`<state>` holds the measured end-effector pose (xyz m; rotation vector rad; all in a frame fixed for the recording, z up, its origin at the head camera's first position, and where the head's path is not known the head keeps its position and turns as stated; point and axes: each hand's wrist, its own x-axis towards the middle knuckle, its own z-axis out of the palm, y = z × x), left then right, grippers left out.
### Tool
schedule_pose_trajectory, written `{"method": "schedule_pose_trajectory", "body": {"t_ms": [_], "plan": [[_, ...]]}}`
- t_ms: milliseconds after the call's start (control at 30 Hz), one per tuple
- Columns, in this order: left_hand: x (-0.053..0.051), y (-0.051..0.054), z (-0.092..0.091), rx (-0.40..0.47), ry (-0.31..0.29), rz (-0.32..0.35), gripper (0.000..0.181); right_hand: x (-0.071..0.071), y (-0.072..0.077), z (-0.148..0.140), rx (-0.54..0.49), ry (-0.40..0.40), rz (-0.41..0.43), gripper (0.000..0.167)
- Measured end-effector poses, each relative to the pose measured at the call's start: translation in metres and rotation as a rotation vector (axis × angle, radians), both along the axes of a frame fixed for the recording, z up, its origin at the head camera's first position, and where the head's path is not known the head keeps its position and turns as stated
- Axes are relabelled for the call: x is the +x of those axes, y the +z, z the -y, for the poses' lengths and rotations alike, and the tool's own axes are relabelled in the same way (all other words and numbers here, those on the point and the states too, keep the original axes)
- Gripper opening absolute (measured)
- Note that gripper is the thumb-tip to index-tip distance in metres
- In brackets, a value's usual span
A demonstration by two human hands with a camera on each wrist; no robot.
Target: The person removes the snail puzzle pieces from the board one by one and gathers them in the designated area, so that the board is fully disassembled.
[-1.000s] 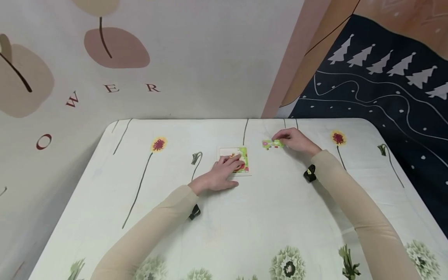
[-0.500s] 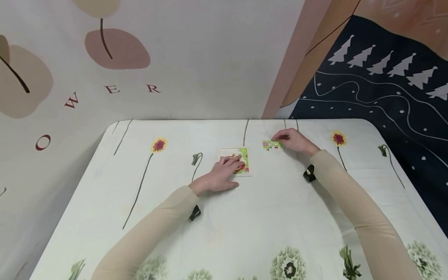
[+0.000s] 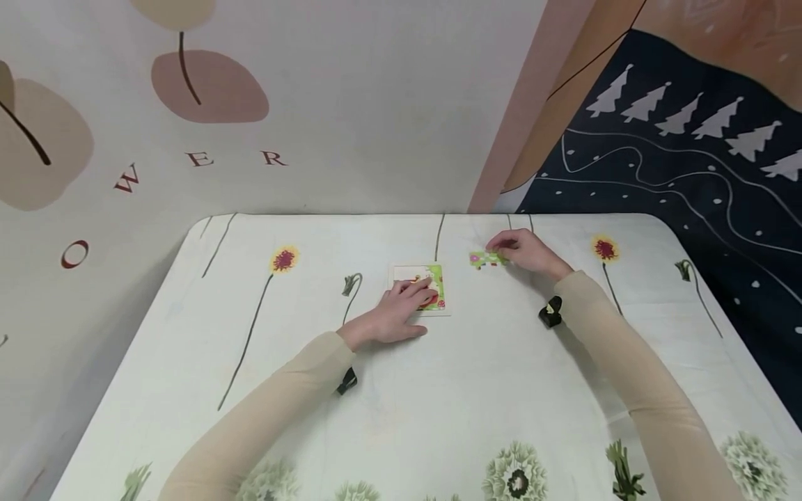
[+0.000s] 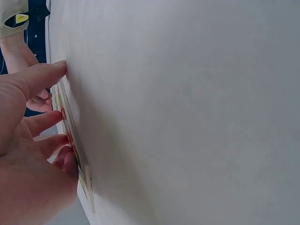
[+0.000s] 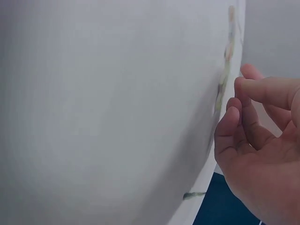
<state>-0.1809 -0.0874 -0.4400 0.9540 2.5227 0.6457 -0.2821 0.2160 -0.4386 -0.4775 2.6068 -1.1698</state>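
The left hand (image 3: 393,314) lies spread over a thin square puzzle board (image 3: 438,273), its fingertips on the printed picture. In the left wrist view the hand (image 4: 35,145) touches the board (image 4: 80,147) with several fingers, thumb stretched out over its edge. Right of the board, green puzzle pieces (image 3: 480,259) with a pink flower lie together in a short row. The right hand (image 3: 528,252) pinches the row's right end, fingertips covering part of it. From the right wrist, the hand (image 5: 265,145) has thumb and forefinger close together beside the row (image 5: 228,58); the grip is partly hidden.
A white cloth (image 3: 438,390) printed with flowers covers the table. A pale printed backdrop (image 3: 376,104) stands behind it, and a dark blue one with trees (image 3: 677,167) at the right. Black wrist cameras (image 3: 551,312) hang at both sleeves.
A second ago the pieces showed a gap between them; now they sit closer together in the row. The right hand has barely shifted, and the left hand stays on the board.
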Motion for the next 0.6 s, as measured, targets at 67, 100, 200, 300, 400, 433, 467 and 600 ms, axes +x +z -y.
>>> {"method": "schedule_pose_trajectory", "body": {"t_ms": [67,100,200,300,400,433,467,600], "plan": [[0.0,0.0,0.0,-0.002,0.001,-0.002,0.066,0.001,-0.001,0.0,-0.017,-0.001,-0.006,0.02],[0.001,0.0,0.0,-0.001,0.002,-0.004,0.066,0.002,0.0,0.0,-0.03,-0.002,-0.007,0.02],[0.002,0.001,0.0,0.008,0.003,-0.008,0.066,0.003,-0.002,0.002,-0.05,-0.003,-0.006,0.02],[0.004,0.002,0.0,0.016,0.0,-0.016,0.066,0.006,-0.001,0.006,-0.067,0.006,0.002,0.021],[0.006,0.004,0.001,-0.004,-0.018,-0.022,0.067,0.009,0.0,0.012,-0.095,0.019,0.002,0.02],[0.007,0.004,0.002,-0.013,-0.026,-0.022,0.067,0.01,0.0,0.014,-0.109,0.023,0.003,0.02],[0.007,0.004,0.002,-0.024,-0.035,-0.026,0.068,0.011,0.0,0.017,-0.125,0.029,0.0,0.02],[0.007,0.005,0.004,-0.041,-0.066,-0.04,0.069,0.013,-0.002,0.025,-0.163,0.067,-0.001,0.02]]}}
